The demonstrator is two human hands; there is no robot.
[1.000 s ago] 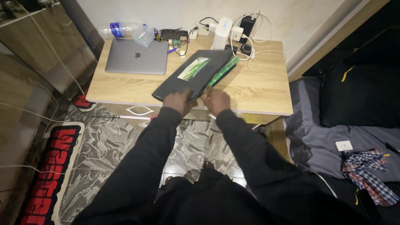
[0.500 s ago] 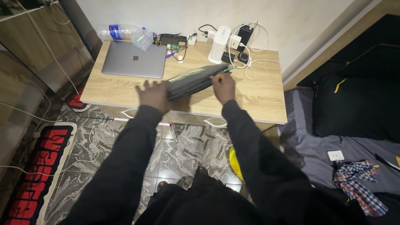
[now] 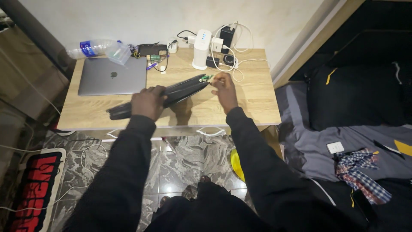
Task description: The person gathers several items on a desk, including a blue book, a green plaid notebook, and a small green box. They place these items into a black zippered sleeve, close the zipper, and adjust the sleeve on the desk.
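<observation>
Across the middle of the view a light wooden desk [image 3: 257, 103] is seen from above, set against a pale wall, with grey marbled floor tiles [image 3: 189, 154] below it and a bed [image 3: 343, 129] covered in dark and grey bedding to the right. On the desk's far left a closed grey laptop [image 3: 112, 76] is laid flat. Over the desk's centre a slim black case [image 3: 171, 93] is held edge-on and slanted, its lower end near the front left edge and its upper end raised toward the chargers; it is long, thin and dark, and a bit of green [image 3: 206, 78] is seen at its upper tip. The case is gripped around its middle by the left hand [image 3: 148, 102], fingers closed over its top edge. Its upper end is pinched by the right hand [image 3: 224, 86], fingertips closed on the tip beside the green part. Behind the case a white upright charger [image 3: 201, 49] is stood among white cables [image 3: 240, 64]. A clear plastic bottle [image 3: 92, 47] is laid on its side behind the laptop.
</observation>
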